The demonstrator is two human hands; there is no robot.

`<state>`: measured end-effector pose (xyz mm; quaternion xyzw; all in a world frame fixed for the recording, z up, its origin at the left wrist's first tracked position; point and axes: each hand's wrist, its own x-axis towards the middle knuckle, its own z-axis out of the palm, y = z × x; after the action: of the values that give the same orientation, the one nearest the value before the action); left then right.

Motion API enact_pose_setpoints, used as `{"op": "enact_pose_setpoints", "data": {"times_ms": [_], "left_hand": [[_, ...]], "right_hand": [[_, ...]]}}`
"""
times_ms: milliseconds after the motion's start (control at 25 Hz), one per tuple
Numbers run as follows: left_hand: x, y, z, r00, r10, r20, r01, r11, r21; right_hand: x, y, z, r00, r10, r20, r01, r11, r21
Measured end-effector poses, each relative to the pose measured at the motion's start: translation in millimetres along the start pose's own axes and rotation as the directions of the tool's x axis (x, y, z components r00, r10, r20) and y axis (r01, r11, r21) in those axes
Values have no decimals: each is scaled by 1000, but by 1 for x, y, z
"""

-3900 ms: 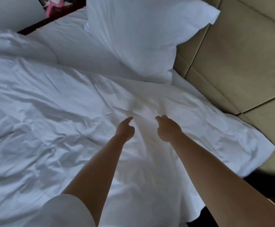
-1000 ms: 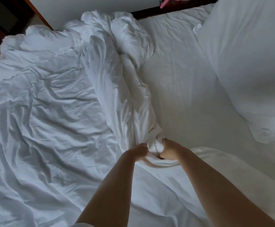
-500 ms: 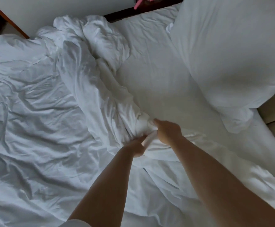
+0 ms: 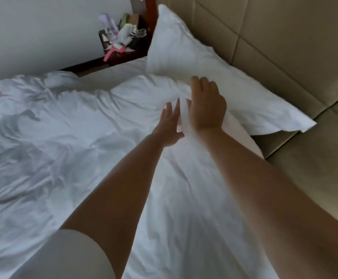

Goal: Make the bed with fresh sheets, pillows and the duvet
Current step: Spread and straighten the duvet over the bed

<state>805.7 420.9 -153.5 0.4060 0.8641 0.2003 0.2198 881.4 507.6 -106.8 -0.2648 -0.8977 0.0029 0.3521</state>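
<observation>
The duvet (image 4: 79, 125) lies rumpled across the bed, its top edge drawn up just below the pillow (image 4: 194, 57). The right hand (image 4: 206, 105) grips a raised fold of that edge; the left hand (image 4: 169, 127), fingers straight, presses beside it. A hard tug may drag the pillow askew from the headboard (image 4: 284, 37) or bunch the edge unevenly.

padded beige headboard (image 4: 284, 41) right | cluttered dark nightstand (image 4: 123, 54) far corner | white wall (image 4: 43, 33)
</observation>
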Motion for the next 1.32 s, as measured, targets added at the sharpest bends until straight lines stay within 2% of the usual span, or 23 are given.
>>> {"op": "enact_pose_setpoints", "data": {"times_ms": [120,240,280,360,440,480,600,640,720,800,840,880,920,1000,1080,1120,1200,1240,1320], "left_hand": [[12,-29,46,984,-68,166,34,980,196],[1,-50,98,946,-195,260,121,954,275],[-1,-54,113,931,-235,278,153,945,289],[-4,-60,139,904,-274,327,186,943,276],[-5,-59,155,910,-251,330,204,964,169],[-3,-56,160,919,-234,316,215,972,95],[3,-44,164,918,-249,308,300,945,-129],[5,-40,163,899,-299,322,383,891,-242],[8,-33,161,847,-413,336,531,691,-489],[11,-27,162,807,-504,308,574,549,-607],[10,-21,165,798,-526,294,578,528,-622],[7,-13,167,788,-539,296,589,523,-616],[4,-3,171,779,-540,319,604,511,-611],[-1,21,182,769,-511,384,620,452,-641],[5,45,182,800,-443,406,574,364,-734],[13,53,178,818,-402,411,546,319,-774],[24,58,168,838,-344,424,523,282,-805],[24,53,166,846,-341,409,517,340,-786],[13,33,168,872,-365,325,487,585,-649]], "right_hand": [[-38,33,35,996,8,90,-9,1000,9],[-101,60,66,956,-2,294,9,1000,-21],[-121,65,70,930,18,367,-10,1000,-22],[-153,75,77,833,182,522,-171,983,-69],[-167,84,88,677,384,628,-384,912,-144],[-167,87,93,604,431,670,-452,878,-157],[-165,96,100,500,477,723,-545,822,-166],[-166,101,101,457,518,723,-570,795,-209],[-174,111,100,297,566,769,-642,714,-278],[-188,116,95,136,531,836,-710,641,-292],[-194,117,92,99,515,851,-722,626,-295],[-198,117,88,99,521,848,-729,618,-295],[-200,117,83,139,550,823,-730,619,-290],[-196,120,70,326,653,684,-733,631,-253],[-186,122,54,555,701,448,-707,681,-191],[-180,123,49,662,678,320,-671,726,-150],[-181,126,42,803,580,140,-572,815,-92],[-191,128,42,829,547,122,-542,837,-74],[-221,134,45,835,516,190,-515,855,-55]]}}
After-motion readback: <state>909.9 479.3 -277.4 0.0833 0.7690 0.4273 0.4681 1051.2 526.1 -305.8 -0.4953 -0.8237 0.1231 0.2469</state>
